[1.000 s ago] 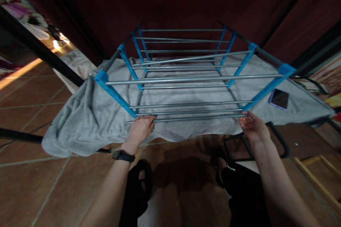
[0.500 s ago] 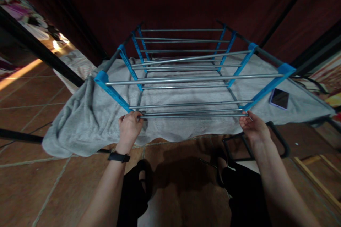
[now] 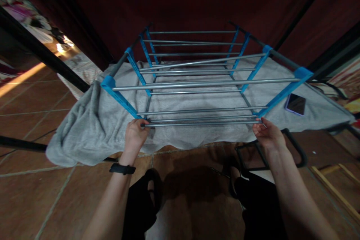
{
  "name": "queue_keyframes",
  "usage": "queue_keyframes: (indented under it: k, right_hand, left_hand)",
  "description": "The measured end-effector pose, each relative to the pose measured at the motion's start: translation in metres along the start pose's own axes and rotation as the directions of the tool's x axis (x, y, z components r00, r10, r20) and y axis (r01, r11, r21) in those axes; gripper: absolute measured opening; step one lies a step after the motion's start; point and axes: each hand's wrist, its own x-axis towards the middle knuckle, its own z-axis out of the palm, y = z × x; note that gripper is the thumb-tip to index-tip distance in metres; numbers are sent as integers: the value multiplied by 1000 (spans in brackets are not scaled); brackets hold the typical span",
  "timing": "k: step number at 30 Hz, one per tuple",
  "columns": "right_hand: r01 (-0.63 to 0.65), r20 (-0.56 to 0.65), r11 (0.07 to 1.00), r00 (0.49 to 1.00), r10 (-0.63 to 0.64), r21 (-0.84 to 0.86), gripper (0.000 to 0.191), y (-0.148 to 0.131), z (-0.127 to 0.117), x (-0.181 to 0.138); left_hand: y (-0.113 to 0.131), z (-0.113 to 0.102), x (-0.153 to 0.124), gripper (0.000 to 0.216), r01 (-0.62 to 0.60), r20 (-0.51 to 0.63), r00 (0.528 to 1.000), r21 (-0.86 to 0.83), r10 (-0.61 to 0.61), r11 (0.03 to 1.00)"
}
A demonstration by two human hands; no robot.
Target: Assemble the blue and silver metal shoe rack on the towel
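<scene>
A rack of blue plastic side pieces and several silver metal rods lies on its side on a grey towel spread over the floor. My left hand, with a black watch on the wrist, is closed around the left end of the nearest metal rod, right beside the blue side piece. My right hand pinches the right end of the same rod where it meets the right blue side piece.
A phone lies on the towel to the right of the rack. A black metal frame lies on the tiled floor near my right arm, wooden slats further right. Dark red curtain behind. My feet in black sandals stand below.
My left hand has slid left along the nearest rod, from near its middle-left to its end at the blue side piece. The right hand has stayed put.
</scene>
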Motion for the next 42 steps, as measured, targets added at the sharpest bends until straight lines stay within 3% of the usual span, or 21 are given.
queue_keyframes:
  k: [6,9,13,16,18,21,24,26,29,35,42]
  right_hand:
    - [-2,-8,1000,1000,2,-23,14,1,3,-2]
    - [-1,-10,1000,1000,1,-12,15,1,2,-1]
    - [-12,-9,1000,1000,12,2,17,1,1,0]
    - [-2,-17,1000,1000,2,-4,17,0,-1,1]
    - [10,-17,1000,1000,-10,-8,17,0,-3,3]
    - [25,-11,1000,1000,-25,7,18,-1,-7,6]
    - [26,-3,1000,1000,-26,9,17,0,-9,7]
    - [22,-8,1000,1000,-22,5,17,0,-8,6]
    - [12,-10,1000,1000,-12,-2,18,2,-5,5]
    - [-27,-36,996,999,24,-82,19,8,0,3]
    - [-39,0,989,999,40,-142,17,22,4,0]
  left_hand:
    - [-5,0,-4,25,94,63,993,81,-99,992]
    - [-13,1,-6,28,72,124,988,112,-86,991]
    - [-22,1,-3,28,107,175,979,20,-109,994]
    - [-23,-4,-2,26,206,222,961,-170,-166,964]
    - [-21,-9,-3,24,258,239,955,-377,-175,890]
    - [-19,-15,-4,24,336,273,940,-654,-203,678]
    - [-21,-17,-3,29,406,298,910,-785,-289,468]
    - [-22,-17,-2,29,413,286,895,-822,-342,391]
    - [-20,-17,-1,26,378,253,889,-876,-382,300]
    - [-9,-21,-3,20,154,86,911,-978,-403,141]
    - [1,-27,-1,13,-53,-61,862,-998,-503,31]
